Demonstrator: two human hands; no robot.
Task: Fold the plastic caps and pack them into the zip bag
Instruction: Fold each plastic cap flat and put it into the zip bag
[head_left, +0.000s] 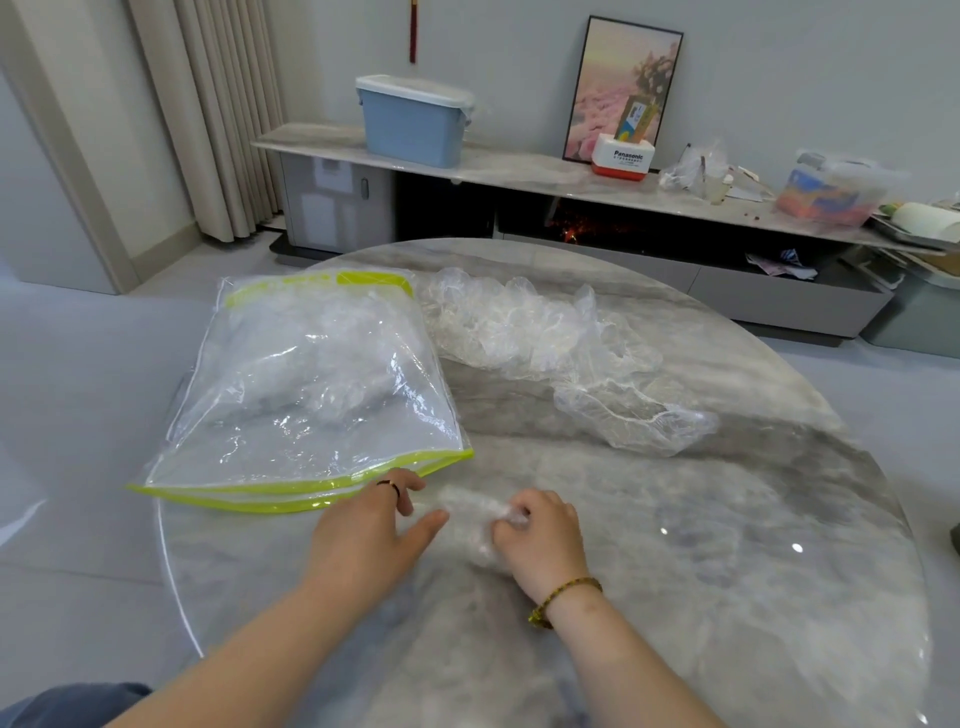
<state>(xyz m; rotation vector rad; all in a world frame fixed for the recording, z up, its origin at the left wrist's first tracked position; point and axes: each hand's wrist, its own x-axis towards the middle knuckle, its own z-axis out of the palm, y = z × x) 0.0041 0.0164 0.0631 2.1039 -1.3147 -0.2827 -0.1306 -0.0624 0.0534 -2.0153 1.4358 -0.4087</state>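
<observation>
A clear zip bag with yellow-green edges lies at the left of the round marble table, with crumpled clear plastic inside it. A heap of loose transparent plastic caps stretches across the table's far middle toward the right. Near the front edge a small folded cap lies between my hands. My right hand pinches its right end with curled fingers. My left hand, with a ring on one finger, holds its left end, thumb stretched toward it, right beside the bag's near edge.
Behind the table runs a low marble-topped cabinet carrying a blue lidded bin, a framed picture, a white box and clutter at the right. Curtains hang at the back left. Grey floor surrounds the table.
</observation>
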